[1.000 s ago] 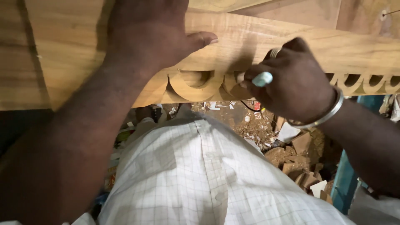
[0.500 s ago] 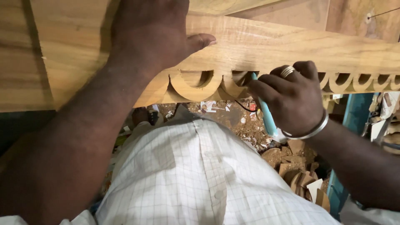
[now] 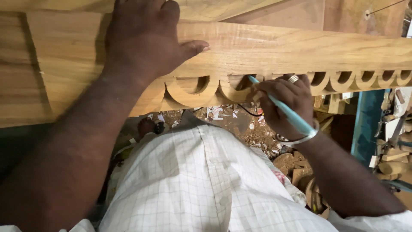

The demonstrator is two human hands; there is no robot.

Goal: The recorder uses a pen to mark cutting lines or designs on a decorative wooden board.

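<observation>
One long wooden plank (image 3: 300,47) ran left to right across the view, its near edge cut into a row of scalloped arches (image 3: 193,92). The left hand (image 3: 146,41) lay flat on the plank's top face, fingers spread and thumb stretched toward the right, pressing it down just above the largest arch. The right hand (image 3: 283,103) sat below that edge, nearer the carving, its fingers closed around a light blue pen-like tool (image 3: 283,107). The tool's long axis slanted from the wrist at lower right up to the upper left, its tip meeting the wood at the cusp between two arches, just right of the left hand's thumb. A metal bangle (image 3: 300,138) circled the right wrist and a ring (image 3: 293,78) showed on one finger. Wood scraps (image 3: 296,167) littered the floor below.
</observation>
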